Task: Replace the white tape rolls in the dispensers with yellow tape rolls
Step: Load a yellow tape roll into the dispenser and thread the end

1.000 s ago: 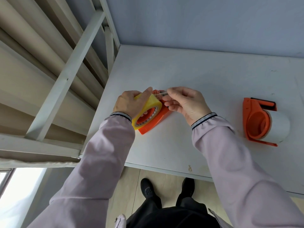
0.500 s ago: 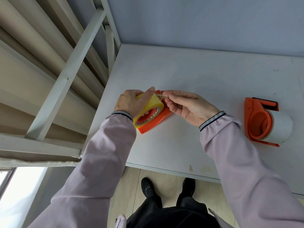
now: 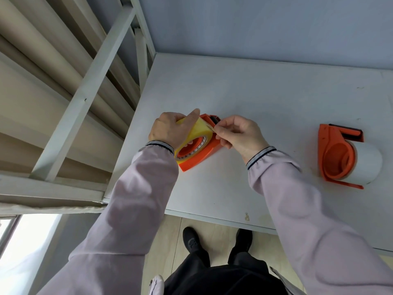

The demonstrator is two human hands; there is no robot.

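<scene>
White tabletop (image 3: 244, 99): left hand (image 3: 170, 129) clamps yellow plastic tape roll (image 3: 196, 136) in orange plastic dispenser (image 3: 204, 155), right hand (image 3: 238, 134) pinches tape end at roll's 2 o'clock w/ fingertips — could slip, re-stick.

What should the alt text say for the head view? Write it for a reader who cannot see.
Two hands work on an orange dispenser lying on a white table: the left hand grips the yellow tape roll fitted in it, while the right hand pinches the tape's loose end near the cutter. To the right, a second dispenser holds a white roll.
</scene>
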